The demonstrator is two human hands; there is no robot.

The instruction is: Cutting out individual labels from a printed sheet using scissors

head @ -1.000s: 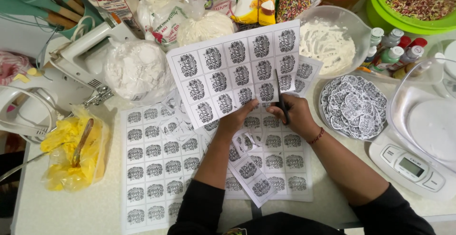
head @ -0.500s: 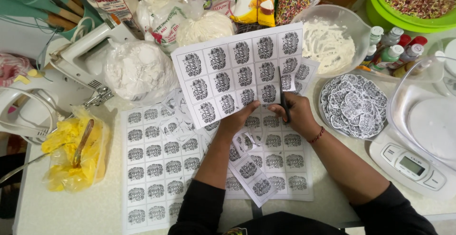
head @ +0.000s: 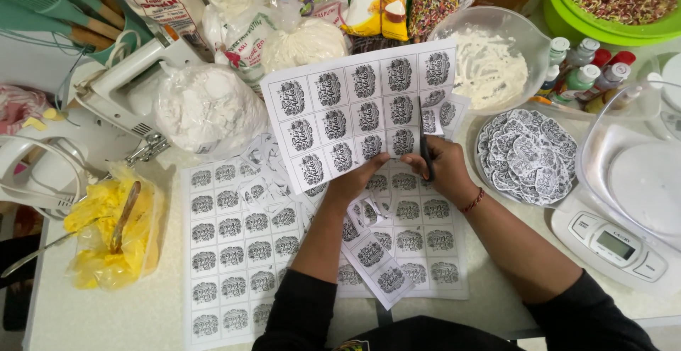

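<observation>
Sticker sheet (head: 355, 113) between both hands, scissors (head: 424, 145) upright.

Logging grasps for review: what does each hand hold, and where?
Left hand pinches the label sheet at its bottom edge; right hand grips scissors by the handles.

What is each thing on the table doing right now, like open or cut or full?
Sticker sheet: held up, partly cut along its right side.
Scissors: upright in the right hand, blades in the sheet.
Left hand: pinching the sheet's bottom edge.
Plate: piled with cut-out stickers.
Flat sheets: uncut, lying on the table.
Glass bowl: smeared with white cream.
Yellow bag: open, spoon inside.
Kitchen scale: clear bowl on top.
</observation>
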